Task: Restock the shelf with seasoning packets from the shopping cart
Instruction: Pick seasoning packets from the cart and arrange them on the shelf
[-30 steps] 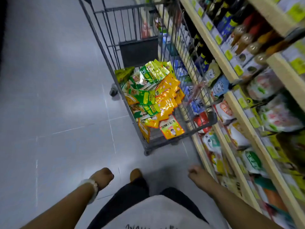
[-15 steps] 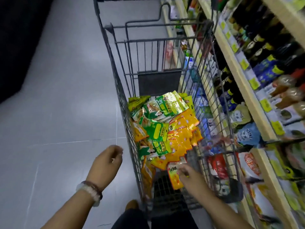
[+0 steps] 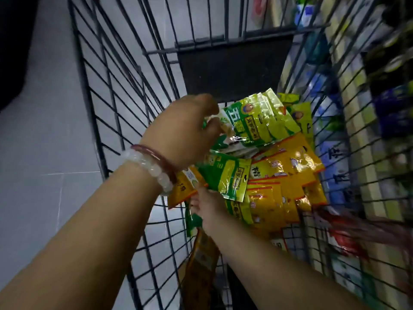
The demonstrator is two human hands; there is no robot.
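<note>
The wire shopping cart (image 3: 101,113) fills the view and holds a heap of seasoning packets. My left hand (image 3: 184,128), with bead bracelets on the wrist, pinches a fanned stack of green packets (image 3: 261,121) raised over the heap. Below them lie another green packet (image 3: 225,175) and several orange packets (image 3: 288,168). My right hand (image 3: 209,210) reaches in under my left wrist. Its fingertips are at the near edge of the lower green packet and an orange one, and its hold is hidden.
The store shelf (image 3: 357,175) runs along the cart's right side, blurred, with blue and red packs seen through the wires. Grey tiled floor (image 3: 40,153) lies to the left. An orange packet (image 3: 202,260) stands on edge at the cart's near end.
I have leaned in over the cart. My left hand went from outside the cart into it and took hold of green packets. My right hand shifted left from an orange packet.
</note>
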